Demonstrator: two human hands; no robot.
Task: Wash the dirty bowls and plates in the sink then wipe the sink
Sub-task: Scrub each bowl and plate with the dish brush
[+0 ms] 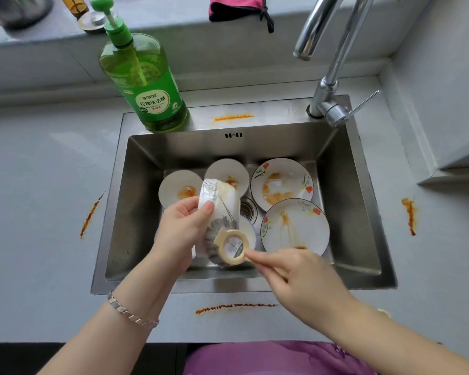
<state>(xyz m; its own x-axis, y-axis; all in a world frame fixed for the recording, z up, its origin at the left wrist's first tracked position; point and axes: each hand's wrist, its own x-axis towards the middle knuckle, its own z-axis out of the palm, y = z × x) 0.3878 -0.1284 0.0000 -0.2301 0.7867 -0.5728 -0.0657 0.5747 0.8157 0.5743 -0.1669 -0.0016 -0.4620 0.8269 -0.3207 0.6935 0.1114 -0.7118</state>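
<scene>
My left hand grips a white bowl with a grey rose pattern, tilted on its side above the steel sink. My right hand pinches the bowl's beige foot ring at the fingertips. In the basin lie two small white plates with orange sauce, and two larger flower-patterned plates, also smeared. Another white bowl sits partly hidden under the held one.
A green detergent pump bottle stands on the sink's back left rim. The chrome faucet rises at the back right, with no water running. A pink cloth lies on the ledge. Orange sauce streaks mark the counter around the sink.
</scene>
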